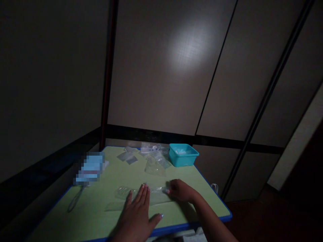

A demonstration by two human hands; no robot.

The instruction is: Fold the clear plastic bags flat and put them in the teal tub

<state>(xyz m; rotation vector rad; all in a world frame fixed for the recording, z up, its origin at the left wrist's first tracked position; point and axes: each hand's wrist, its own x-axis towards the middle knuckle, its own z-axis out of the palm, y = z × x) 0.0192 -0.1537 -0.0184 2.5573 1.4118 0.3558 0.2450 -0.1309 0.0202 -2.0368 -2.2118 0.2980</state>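
Observation:
A clear plastic bag (160, 196) lies lengthwise near the front of the green table (106, 183). Pressed flat on it, with fingers stretched out, is my left hand (138, 208). My right hand (178, 190) is closed at the bag's right end, thumb and fingers pinching its edge. Left of my left hand the clear plastic looks crumpled at the top and flat along the lower strip. Behind my hands, more clear plastic bags (155, 164) lie loosely heaped toward the back of the table.
A turquoise basket (183, 160) with some clear plastic inside stands at the back right. Small flat clear bags (127, 156) lie at the back left. A blurred-out blue item (91, 168) with a strap loop (75, 201) is at the left edge. Wardrobe panels (161, 84) rise behind the table.

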